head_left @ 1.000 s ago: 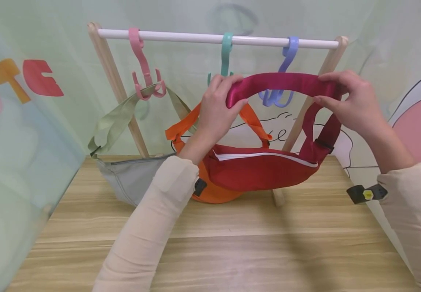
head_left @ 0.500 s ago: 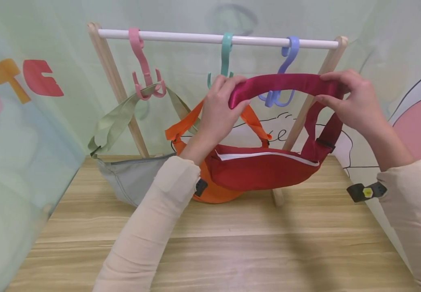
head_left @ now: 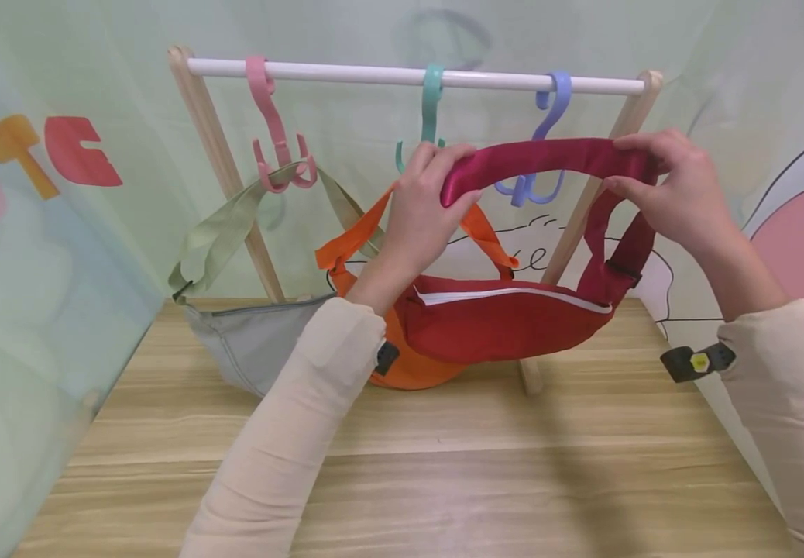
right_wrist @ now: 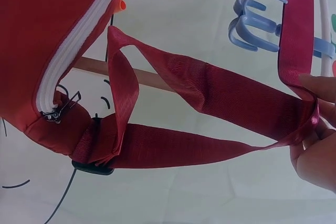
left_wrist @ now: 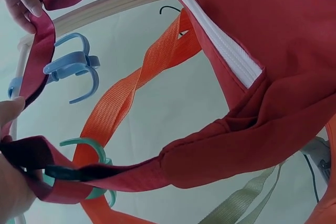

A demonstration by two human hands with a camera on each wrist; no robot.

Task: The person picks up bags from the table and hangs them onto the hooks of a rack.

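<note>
A red waist bag (head_left: pixel 506 322) with a white zipper hangs in the air by its dark red strap (head_left: pixel 541 157). My left hand (head_left: pixel 423 205) pinches the strap's left end, and my right hand (head_left: pixel 681 190) grips it at the right, the stretch between them arching upward. Behind that stretch is the blue hook (head_left: pixel 548 116); in the right wrist view the strap passes close in front of the blue hook (right_wrist: pixel 257 22), and contact cannot be told. Loose strap loops dangle below my right hand, running to a black buckle (right_wrist: pixel 93 168) beside the bag.
A white rod (head_left: pixel 374 74) on wooden posts carries a pink hook (head_left: pixel 269 108), a green hook (head_left: pixel 431 101) and the blue one. A grey bag (head_left: pixel 255 333) hangs from the pink hook. Partly hidden, an orange bag (head_left: pixel 409 376) hangs below the green one. Underneath is a wooden table (head_left: pixel 444 473).
Both hands and the red bag have shifted slightly to the right, the left hand a little more. My grip on the strap stays the same.
</note>
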